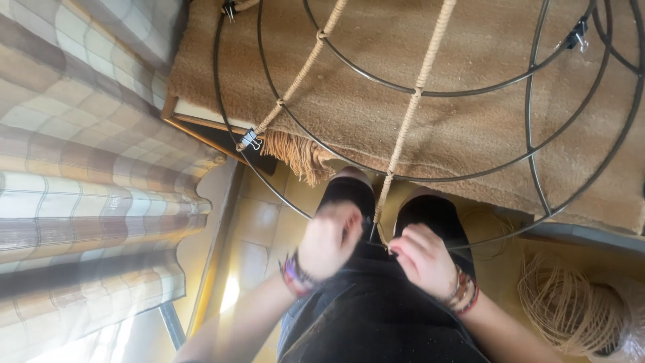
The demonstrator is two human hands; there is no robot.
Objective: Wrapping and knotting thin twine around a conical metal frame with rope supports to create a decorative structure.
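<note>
Head view: the person looks down at a round dark metal wire frame (430, 94) of concentric rings and spokes, lying over a tan woven rug (470, 134). A spoke wrapped in beige twisted cord (403, 134) runs from the top of the view down to the hands, its long axis slanting slightly left as it nears them. The right hand (423, 259) pinches the cord's lower end just above the dark-clothed lap. The left hand (329, 242) is blurred beside it; whether it grips anything cannot be told. The cord looks light, soft and pliable, best pinched close to the wrap; the frame looks stiff and springy. Beyond the left hand, a small binder clip (250, 140) fixes a second wrapped spoke. Right of the right hand lies a loose coil of pale cord (571, 309).
</note>
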